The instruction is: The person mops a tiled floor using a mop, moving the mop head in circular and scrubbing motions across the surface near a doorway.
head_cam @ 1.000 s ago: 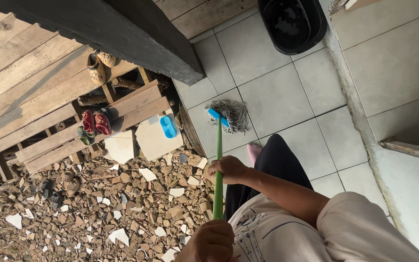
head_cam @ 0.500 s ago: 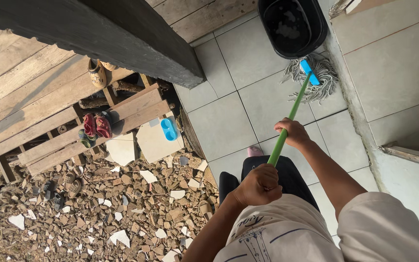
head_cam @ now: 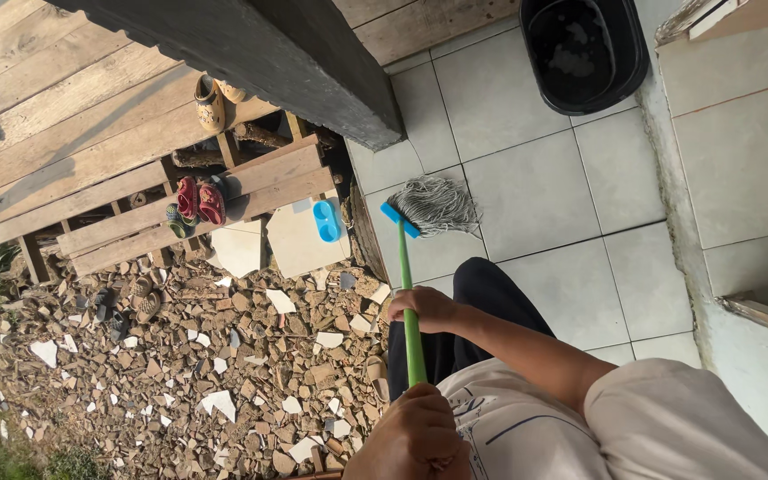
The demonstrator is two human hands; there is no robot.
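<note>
Both my hands grip a mop with a green handle (head_cam: 405,267). My right hand (head_cam: 426,308) is closed around the middle of the handle, its arm reaching in from the light sleeve at the lower right. My left hand (head_cam: 412,434) holds the top end at the bottom of the view. The grey string mop head (head_cam: 442,204), fixed in a blue clamp (head_cam: 398,219), lies on the pale floor tiles (head_cam: 526,187) close to their left edge. My dark trouser leg (head_cam: 482,293) stands just right of the handle.
A black bucket (head_cam: 584,49) with sudsy water stands on the tiles at the top right. A raised tiled step (head_cam: 740,151) runs along the right. Left of the tiles lie broken tile rubble (head_cam: 180,373), wooden steps with small shoes (head_cam: 197,200), and a dark beam (head_cam: 251,53).
Half a second ago the mop head lay by the bucket at the right. It has swung back left to the tile edge near the rubble, and both hands followed.
</note>
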